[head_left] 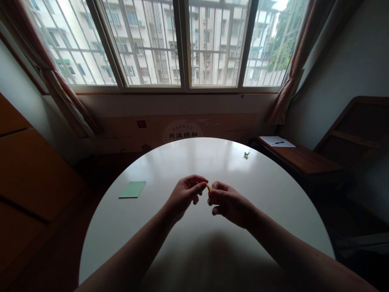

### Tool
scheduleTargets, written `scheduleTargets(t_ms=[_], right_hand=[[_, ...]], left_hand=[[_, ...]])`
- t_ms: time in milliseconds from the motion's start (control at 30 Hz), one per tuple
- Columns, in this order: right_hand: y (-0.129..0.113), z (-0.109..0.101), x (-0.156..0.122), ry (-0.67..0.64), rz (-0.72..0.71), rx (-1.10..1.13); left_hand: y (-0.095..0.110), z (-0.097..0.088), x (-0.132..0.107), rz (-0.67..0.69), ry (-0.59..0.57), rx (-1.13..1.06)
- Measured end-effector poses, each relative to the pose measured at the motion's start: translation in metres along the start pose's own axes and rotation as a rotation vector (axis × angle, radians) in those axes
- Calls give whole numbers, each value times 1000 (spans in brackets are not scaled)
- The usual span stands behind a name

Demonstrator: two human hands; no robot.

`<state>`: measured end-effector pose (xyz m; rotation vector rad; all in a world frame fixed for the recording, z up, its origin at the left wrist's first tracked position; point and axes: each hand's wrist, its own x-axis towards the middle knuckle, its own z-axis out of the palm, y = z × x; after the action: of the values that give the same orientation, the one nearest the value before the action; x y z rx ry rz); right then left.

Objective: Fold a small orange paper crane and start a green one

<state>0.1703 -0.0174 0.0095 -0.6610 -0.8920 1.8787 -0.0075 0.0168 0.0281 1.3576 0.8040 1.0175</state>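
2 bare hands at work over the middle of a round white worktop, fingertips nearly meeting. 1 small yellow-orange piece sits between them, off the worktop, narrow and tilted, its upper end toward the left. Left hand: thumb and forefinger pinching the upper end. Right hand: grasping the lower end between thumb and forefinger, other fingers curled underneath. Piece mostly covered by fingers; exact shape too small to tell.

Also on the worktop: 1 light green square of paper, lying flat near the left edge, well apart from the left hand. 1 small green folded figure near the far right edge, beyond the right hand, pointed bits sticking up. Dark shadow on the near part of the worktop, between the 2 forearms.

Around: 1 wide window with bars across the far side, buildings outside, 2 curtains gathered at its sides. 1 printed panel with Chinese characters below, partly hidden by the worktop. Right: 1 brown wooden surface carrying white paper with 1 dark pen on top. Left: orange-brown cabinet.
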Motion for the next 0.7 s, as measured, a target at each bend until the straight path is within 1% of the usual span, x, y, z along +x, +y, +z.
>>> scheduleTargets(t_ms=[67, 167, 333, 500, 700], right_hand=[[0, 0, 1, 55, -59, -36], [0, -1, 2, 120, -152, -110], [1, 0, 1, 171, -256, -214], [1, 1, 0, 154, -240, -271], [1, 0, -1, 68, -162, -337]], left_hand=[[1, -1, 0, 9, 17, 15], [5, -2, 0, 13, 2, 49], [10, -1, -2, 10, -43, 99], [10, -2, -2, 11, -82, 129], [9, -2, -2, 13, -105, 144]])
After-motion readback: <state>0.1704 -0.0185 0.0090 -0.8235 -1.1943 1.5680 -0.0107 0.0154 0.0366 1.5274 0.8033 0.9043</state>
